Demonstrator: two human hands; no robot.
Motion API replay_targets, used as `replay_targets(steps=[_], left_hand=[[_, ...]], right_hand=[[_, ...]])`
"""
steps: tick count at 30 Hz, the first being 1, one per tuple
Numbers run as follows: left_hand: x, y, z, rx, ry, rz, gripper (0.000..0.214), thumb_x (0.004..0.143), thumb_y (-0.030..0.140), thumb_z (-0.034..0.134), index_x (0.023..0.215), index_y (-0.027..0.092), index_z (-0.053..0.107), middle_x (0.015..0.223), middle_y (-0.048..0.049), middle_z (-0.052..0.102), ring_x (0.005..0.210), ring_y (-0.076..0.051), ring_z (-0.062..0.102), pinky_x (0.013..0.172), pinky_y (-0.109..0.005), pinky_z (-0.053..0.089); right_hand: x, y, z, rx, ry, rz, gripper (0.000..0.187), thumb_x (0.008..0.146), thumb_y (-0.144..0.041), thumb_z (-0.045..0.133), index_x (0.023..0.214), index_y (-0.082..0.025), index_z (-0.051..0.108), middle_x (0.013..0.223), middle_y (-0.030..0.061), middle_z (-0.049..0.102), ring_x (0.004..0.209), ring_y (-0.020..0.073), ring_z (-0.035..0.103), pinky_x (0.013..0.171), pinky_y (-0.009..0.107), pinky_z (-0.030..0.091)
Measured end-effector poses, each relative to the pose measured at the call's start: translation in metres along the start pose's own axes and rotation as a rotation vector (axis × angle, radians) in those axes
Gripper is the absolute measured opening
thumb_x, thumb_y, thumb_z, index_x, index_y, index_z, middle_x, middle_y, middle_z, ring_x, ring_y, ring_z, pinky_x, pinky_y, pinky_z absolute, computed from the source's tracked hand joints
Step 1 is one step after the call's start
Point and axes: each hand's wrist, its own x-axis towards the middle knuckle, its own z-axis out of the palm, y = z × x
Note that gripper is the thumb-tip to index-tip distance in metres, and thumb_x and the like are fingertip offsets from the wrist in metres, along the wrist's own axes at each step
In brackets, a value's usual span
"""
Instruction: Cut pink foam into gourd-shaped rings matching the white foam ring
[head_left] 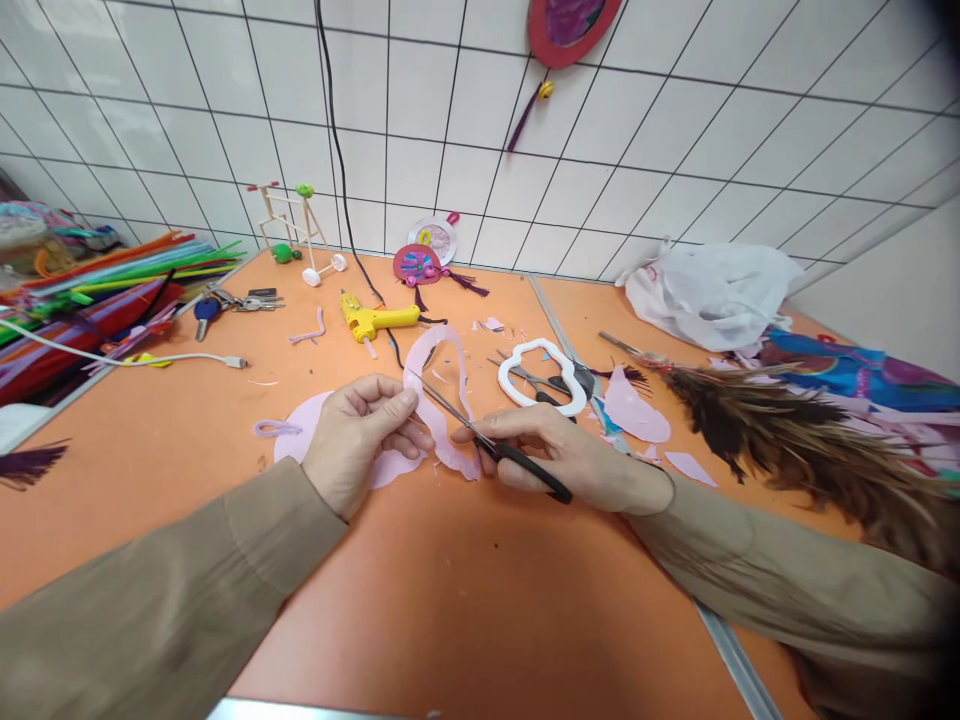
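Observation:
My left hand (367, 430) pinches the edge of a pink ring-shaped cut-out (425, 350), which stands raised above the table and curls down toward the right. My right hand (562, 455) is wrapped round the black handles of a pair of scissors (525, 468). The blades point up and left, across the opening of the cut-out, toward my left fingers. Under my left hand lies a flat pink piece (307, 415) with a lilac loop (277, 428) at its left edge. A white wavy-edged frame (577, 385) rests beyond my right hand, over a second pair of scissors (536, 380).
A yellow glue gun (379, 317) with a black cord lies behind the hands. Keys (240, 302), a white cable (187, 355) and pipe cleaners (150, 265) are at left. Brown feathers (750, 410), pink scraps (636, 405) and a white plastic bag (709, 295) occupy the right.

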Motion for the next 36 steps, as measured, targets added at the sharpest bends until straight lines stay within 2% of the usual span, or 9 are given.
replay_targets(steps=[5,13,19,23,29,33,36], left_hand=[[0.0,-0.001,0.001,0.01,-0.043,-0.018,0.038,0.059,0.041,0.086,0.066,0.014,0.06,0.052,-0.0066,0.07,0.041,-0.01,0.061,0.042,-0.016,0.047],[-0.001,-0.004,0.003,0.006,-0.086,-0.052,0.039,0.06,0.041,0.086,0.065,0.015,0.058,0.051,-0.0071,0.069,0.039,-0.01,0.059,0.042,-0.017,0.046],[-0.003,-0.003,0.006,-0.012,-0.095,-0.07,0.041,0.058,0.042,0.087,0.064,0.015,0.056,0.051,-0.0069,0.069,0.04,-0.01,0.059,0.043,-0.017,0.046],[-0.002,-0.003,0.007,-0.014,-0.101,-0.077,0.04,0.059,0.041,0.086,0.064,0.015,0.056,0.049,-0.0069,0.068,0.039,-0.01,0.058,0.042,-0.017,0.046],[0.014,-0.004,0.006,0.004,-0.087,-0.007,0.035,0.065,0.038,0.083,0.065,0.014,0.057,0.051,-0.0052,0.067,0.041,-0.011,0.06,0.042,-0.017,0.046],[0.028,-0.004,0.009,0.019,-0.085,0.053,0.032,0.067,0.036,0.081,0.066,0.015,0.058,0.052,-0.0031,0.066,0.045,-0.011,0.062,0.044,-0.017,0.047],[0.036,-0.006,0.013,0.034,-0.108,0.072,0.03,0.069,0.035,0.079,0.067,0.015,0.057,0.05,-0.0019,0.064,0.043,-0.011,0.061,0.043,-0.017,0.045]], right_hand=[[0.0,0.003,0.009,0.213,-0.004,0.032,0.064,0.078,-0.067,0.061,0.108,-0.01,0.064,0.077,0.0041,0.055,0.063,0.0126,0.048,0.056,0.027,0.04],[-0.001,0.0,0.016,0.25,-0.009,-0.012,0.05,0.081,-0.065,0.059,0.08,-0.014,0.058,0.07,0.0017,0.053,0.058,0.0113,0.047,0.054,0.026,0.038],[-0.001,0.0,0.02,0.275,-0.005,-0.038,0.045,0.084,-0.059,0.059,0.082,-0.015,0.058,0.074,0.002,0.051,0.061,0.0107,0.043,0.053,0.025,0.034],[0.0,-0.001,0.022,0.29,0.016,-0.045,0.048,0.081,-0.062,0.062,0.08,-0.014,0.058,0.071,0.0014,0.049,0.061,0.0113,0.042,0.052,0.025,0.032],[0.004,0.004,0.022,0.328,0.132,-0.013,0.05,0.074,-0.064,0.066,0.079,-0.016,0.057,0.065,0.0012,0.053,0.056,0.0121,0.046,0.05,0.025,0.035],[0.007,0.013,0.019,0.311,0.251,-0.024,0.044,0.073,-0.058,0.066,0.082,-0.016,0.056,0.062,0.0003,0.054,0.051,0.0112,0.045,0.048,0.025,0.033],[0.009,0.017,0.015,0.287,0.287,-0.039,0.041,0.075,-0.056,0.066,0.079,-0.017,0.055,0.062,0.0003,0.055,0.05,0.011,0.046,0.048,0.025,0.034]])
